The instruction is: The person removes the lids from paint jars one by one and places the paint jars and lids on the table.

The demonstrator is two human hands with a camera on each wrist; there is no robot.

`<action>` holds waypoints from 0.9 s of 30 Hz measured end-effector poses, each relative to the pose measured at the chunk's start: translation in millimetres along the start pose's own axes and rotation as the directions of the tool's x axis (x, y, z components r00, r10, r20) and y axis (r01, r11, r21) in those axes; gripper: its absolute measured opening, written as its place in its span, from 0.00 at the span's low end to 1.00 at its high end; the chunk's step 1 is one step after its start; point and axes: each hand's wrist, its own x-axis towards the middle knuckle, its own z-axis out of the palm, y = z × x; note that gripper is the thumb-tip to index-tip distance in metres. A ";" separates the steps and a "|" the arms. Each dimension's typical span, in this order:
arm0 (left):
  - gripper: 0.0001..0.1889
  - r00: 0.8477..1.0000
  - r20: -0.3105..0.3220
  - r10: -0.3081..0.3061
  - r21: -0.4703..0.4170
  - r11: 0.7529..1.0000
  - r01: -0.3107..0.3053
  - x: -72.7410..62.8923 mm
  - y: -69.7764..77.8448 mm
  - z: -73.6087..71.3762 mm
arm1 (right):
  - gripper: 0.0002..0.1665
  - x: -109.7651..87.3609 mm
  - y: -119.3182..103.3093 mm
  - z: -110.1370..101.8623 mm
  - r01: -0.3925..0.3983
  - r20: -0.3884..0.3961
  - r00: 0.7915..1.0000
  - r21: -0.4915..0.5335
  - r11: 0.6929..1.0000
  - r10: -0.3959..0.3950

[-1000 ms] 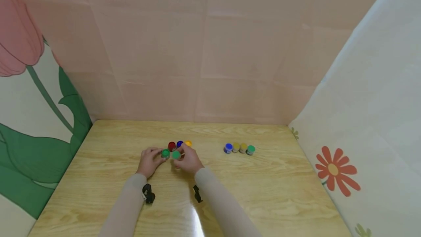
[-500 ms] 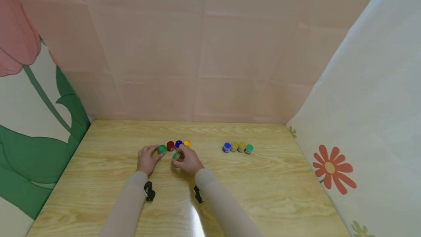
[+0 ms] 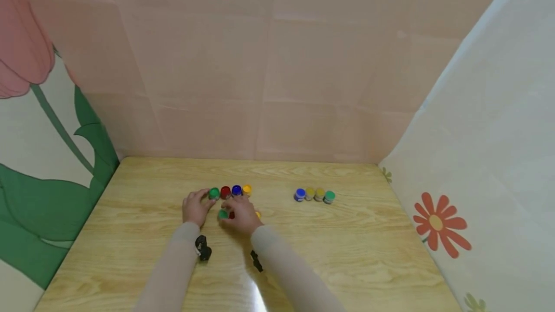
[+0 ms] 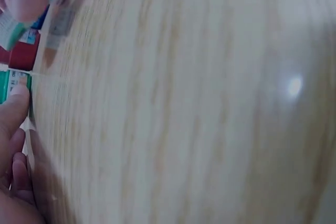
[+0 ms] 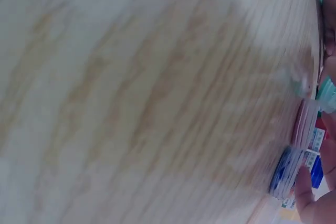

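Note:
In the head view my left hand point(image 3: 196, 208) holds the open green paint jar point(image 3: 214, 193) between thumb and fingers, at the left end of a row. Beside it stand open red point(image 3: 225, 192), blue point(image 3: 236, 190) and yellow point(image 3: 247, 190) paint jars. My right hand point(image 3: 241, 214) pinches a green lid point(image 3: 223, 214) in front of the row; in the left wrist view that lid point(image 4: 14, 34) is tilted under a fingertip. A red lid point(image 3: 231, 215) and a yellow lid point(image 3: 258, 214) show around the right hand. The right wrist view shows a blue lid point(image 5: 286, 172) near its fingers.
Farther right on the wooden table point(image 3: 364, 254) stands a second row of jars: blue point(image 3: 300, 195), two yellowish ones point(image 3: 314, 194) and green point(image 3: 329, 197). A pink cloth point(image 3: 260, 61) hangs behind. Patterned cloths flank both sides.
My left hand has moved the green jar back and left, in line with the red one. My right hand has brought the green lid toward me and left, beside the red lid.

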 end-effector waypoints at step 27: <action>0.26 0.998 0.026 -0.058 0.063 0.996 0.056 1.2 10.1 -0.8 | 0.17 -5.7 -3.3 5.7 0.038 -0.043 0.998 -0.236 0.971 -0.050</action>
